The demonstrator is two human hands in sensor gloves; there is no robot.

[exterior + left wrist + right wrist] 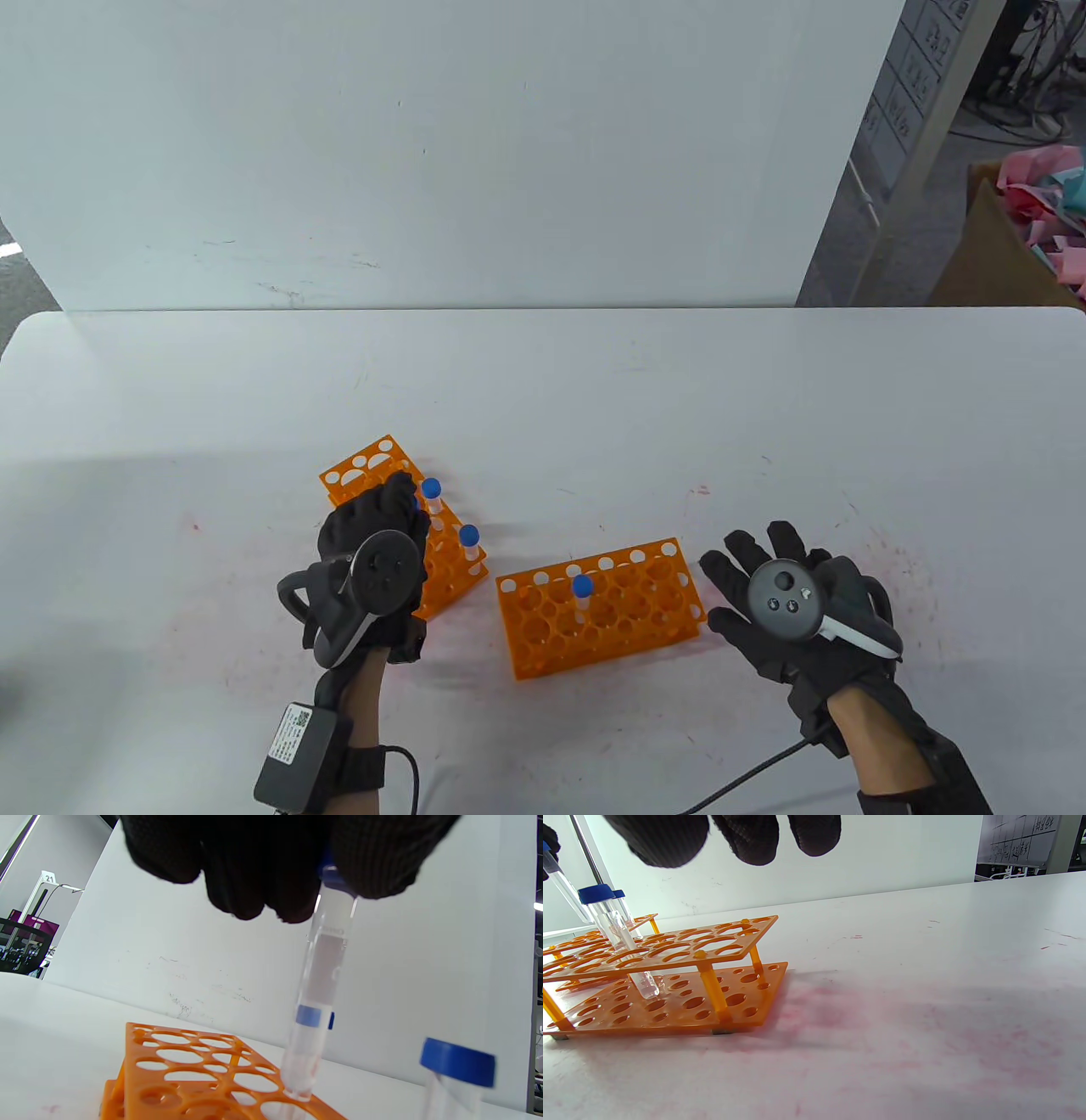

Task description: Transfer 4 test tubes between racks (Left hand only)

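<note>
A blue-capped test tube (320,984) is pinched at its cap by the gloved fingertips (373,861) of the left hand (373,569). The tube's long axis stands nearly upright, cap at the top and leaning slightly toward 1 o'clock in the left wrist view, while its rounded lower end sits in a hole of the left orange rack (191,1069). In the table view the held tube is hidden under the hand, which lies over the middle of this rack (373,463).

Two more capped tubes stand upright in the same rack, one (432,497) at about 1 o'clock from the hand and the other (468,543) at about 3 o'clock. The nearer of them appears blurred at the lower right of the left wrist view (456,1073).

A second orange rack (602,607) lies at 3 o'clock from the first, apart from it, with a single capped tube (582,594) standing in it, cap upward and leaning slightly.

The right hand (789,611) is held at 3 o'clock from that rack, just beside its end, with fingers spread and nothing gripped. Faint pink stains mark the white table (764,407).
</note>
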